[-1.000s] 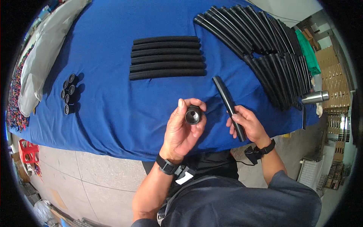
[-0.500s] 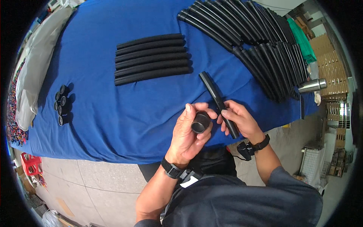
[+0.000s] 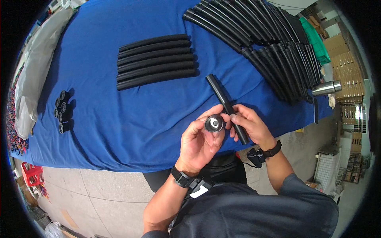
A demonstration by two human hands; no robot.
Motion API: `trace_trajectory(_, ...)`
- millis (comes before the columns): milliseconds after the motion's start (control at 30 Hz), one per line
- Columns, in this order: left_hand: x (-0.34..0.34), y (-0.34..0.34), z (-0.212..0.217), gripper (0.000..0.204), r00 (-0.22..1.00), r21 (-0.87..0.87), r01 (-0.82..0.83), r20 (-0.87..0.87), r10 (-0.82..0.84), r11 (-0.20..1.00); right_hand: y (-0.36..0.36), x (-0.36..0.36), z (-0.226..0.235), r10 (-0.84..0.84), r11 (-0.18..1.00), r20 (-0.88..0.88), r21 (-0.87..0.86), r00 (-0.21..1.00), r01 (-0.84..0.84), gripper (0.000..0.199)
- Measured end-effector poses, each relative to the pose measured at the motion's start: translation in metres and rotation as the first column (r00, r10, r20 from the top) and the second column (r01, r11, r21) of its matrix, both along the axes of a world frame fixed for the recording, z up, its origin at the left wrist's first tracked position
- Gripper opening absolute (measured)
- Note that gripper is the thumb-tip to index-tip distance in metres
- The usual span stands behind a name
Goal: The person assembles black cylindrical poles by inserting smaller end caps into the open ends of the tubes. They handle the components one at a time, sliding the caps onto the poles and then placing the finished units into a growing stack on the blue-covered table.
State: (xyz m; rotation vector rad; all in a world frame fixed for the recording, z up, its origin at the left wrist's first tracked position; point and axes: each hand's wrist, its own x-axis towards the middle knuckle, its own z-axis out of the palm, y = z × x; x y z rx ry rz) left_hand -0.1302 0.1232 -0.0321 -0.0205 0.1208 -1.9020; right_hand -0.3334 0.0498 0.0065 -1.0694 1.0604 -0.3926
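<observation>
Left hand (image 3: pixel 200 141) with fingers closed around a small round black cap (image 3: pixel 214 123), just above the near edge of the blue table (image 3: pixel 119 131). Right hand (image 3: pixel 250 126) clamped on a black tube (image 3: pixel 226 106), touching the cap. Farther on the table: five foam sleeves (image 3: pixel 156 61), many long tubes (image 3: pixel 270 43), spare caps (image 3: pixel 62 111) at the left.

A big blue tabletop (image 3: pixel 119 119) stands on a grey tiled floor (image 3: pixel 99 194), with brown cardboard boxes (image 3: pixel 347 71) at the right and a red stool (image 3: pixel 31 174) at the left.
</observation>
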Motion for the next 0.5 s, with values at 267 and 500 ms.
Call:
trace_trajectory(267, -0.007, 0.002, 0.0, 0.045, 0.999, -0.005, -0.008, -0.035, 0.008, 1.0, 0.001, -0.001, -0.002, 0.008, 0.999, 0.033, -0.043, 0.999, -0.006, 0.026)
trace_trajectory(500, 0.008, -0.001, 0.005, 0.04, 0.994, -0.022, -0.011, 0.109, 0.014, 1.0, 0.001, 0.0, 0.0, -0.009, 1.0, -0.003, -0.014, 1.0, 0.009, 0.025)
